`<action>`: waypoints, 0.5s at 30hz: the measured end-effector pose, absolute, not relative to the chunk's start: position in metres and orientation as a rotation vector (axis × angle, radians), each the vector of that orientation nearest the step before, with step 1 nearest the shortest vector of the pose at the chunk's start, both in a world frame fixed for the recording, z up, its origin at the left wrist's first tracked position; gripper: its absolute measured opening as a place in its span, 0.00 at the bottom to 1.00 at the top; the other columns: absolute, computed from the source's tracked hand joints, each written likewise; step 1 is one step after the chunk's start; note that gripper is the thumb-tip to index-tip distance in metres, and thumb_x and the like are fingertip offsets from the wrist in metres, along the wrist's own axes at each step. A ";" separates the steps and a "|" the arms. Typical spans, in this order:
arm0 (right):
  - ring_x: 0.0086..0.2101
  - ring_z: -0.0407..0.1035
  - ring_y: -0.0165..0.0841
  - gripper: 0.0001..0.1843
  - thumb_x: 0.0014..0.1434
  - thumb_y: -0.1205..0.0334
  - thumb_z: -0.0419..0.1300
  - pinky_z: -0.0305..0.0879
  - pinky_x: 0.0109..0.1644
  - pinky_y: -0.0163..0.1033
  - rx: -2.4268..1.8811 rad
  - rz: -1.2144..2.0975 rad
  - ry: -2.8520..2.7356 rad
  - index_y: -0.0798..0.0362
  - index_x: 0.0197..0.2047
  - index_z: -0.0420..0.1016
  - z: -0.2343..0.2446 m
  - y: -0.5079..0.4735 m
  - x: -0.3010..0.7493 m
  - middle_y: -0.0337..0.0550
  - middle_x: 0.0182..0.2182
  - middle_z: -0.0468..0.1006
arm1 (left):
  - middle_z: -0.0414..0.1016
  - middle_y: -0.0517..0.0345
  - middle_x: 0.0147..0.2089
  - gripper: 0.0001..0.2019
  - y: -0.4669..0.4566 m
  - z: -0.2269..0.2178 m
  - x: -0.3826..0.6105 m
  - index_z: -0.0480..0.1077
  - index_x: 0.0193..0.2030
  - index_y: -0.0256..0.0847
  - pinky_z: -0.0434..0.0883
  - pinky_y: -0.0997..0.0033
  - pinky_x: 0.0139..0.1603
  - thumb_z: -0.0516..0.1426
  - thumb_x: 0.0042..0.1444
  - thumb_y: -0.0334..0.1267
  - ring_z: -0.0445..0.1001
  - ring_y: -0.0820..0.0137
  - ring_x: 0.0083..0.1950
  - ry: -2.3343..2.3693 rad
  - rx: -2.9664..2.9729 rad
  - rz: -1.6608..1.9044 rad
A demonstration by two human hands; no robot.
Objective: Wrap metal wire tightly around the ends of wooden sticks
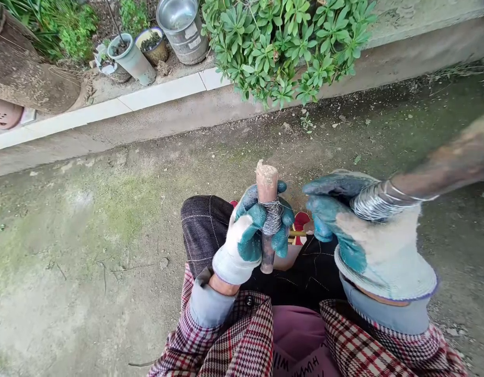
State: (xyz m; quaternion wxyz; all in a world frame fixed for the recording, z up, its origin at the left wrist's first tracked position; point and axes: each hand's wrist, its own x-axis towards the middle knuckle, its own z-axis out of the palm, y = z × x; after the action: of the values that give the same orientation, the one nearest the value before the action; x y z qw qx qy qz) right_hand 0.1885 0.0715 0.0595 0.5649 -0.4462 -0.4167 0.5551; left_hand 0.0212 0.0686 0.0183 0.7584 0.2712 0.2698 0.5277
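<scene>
My left hand [245,235], in a white glove with teal-coated fingers, is closed around a short wooden stick [267,183]. Thin silvery wire [271,219] is wound about the stick's middle, and both bare ends show. To the right, my right hand [367,235], gloved alike, is closed on a wooden pole [449,157]. That pole runs off the right edge, blurred at its outer part. A coil of wire [373,201] wraps the pole at my fingers. A thin yellowish rod [299,233] shows between my hands; where it leads is hidden.
Below my hands are my knees in dark checked trousers [204,230] and a red shoe [301,221]. Concrete ground [88,262] lies around me. Ahead runs a low tiled ledge [163,93] with a leafy shrub [289,47], a metal pot [184,39] and several planters.
</scene>
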 end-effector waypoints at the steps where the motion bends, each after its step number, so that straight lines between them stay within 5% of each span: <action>1: 0.39 0.84 0.41 0.06 0.59 0.57 0.75 0.84 0.44 0.44 -1.065 1.275 -1.020 0.44 0.41 0.90 0.058 0.070 0.188 0.39 0.35 0.87 | 0.77 0.61 0.32 0.30 0.068 0.019 0.021 0.73 0.60 0.41 0.67 0.77 0.16 0.66 0.59 0.60 0.68 0.77 0.17 0.599 0.596 1.154; 9: 0.45 0.83 0.48 0.23 0.52 0.69 0.77 0.83 0.49 0.54 -1.138 0.951 -1.508 0.36 0.48 0.87 0.043 0.069 0.190 0.36 0.45 0.88 | 0.70 0.67 0.22 0.28 0.065 0.030 0.023 0.76 0.54 0.43 0.67 0.74 0.14 0.71 0.49 0.53 0.70 0.70 0.16 0.757 0.585 1.142; 15: 0.42 0.84 0.44 0.20 0.56 0.68 0.73 0.82 0.48 0.50 -1.250 0.683 -1.665 0.38 0.50 0.85 0.048 0.071 0.190 0.35 0.44 0.88 | 0.74 0.67 0.24 0.31 0.064 0.032 0.024 0.78 0.57 0.45 0.68 0.74 0.16 0.73 0.48 0.54 0.72 0.71 0.18 0.802 0.554 1.134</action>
State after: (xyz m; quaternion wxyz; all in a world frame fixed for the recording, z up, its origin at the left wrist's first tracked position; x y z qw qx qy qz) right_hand 0.1896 0.0712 0.0482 0.4577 -0.5072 -0.6757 0.2770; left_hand 0.0235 0.0637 0.0317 0.7331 0.2517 0.3648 0.5158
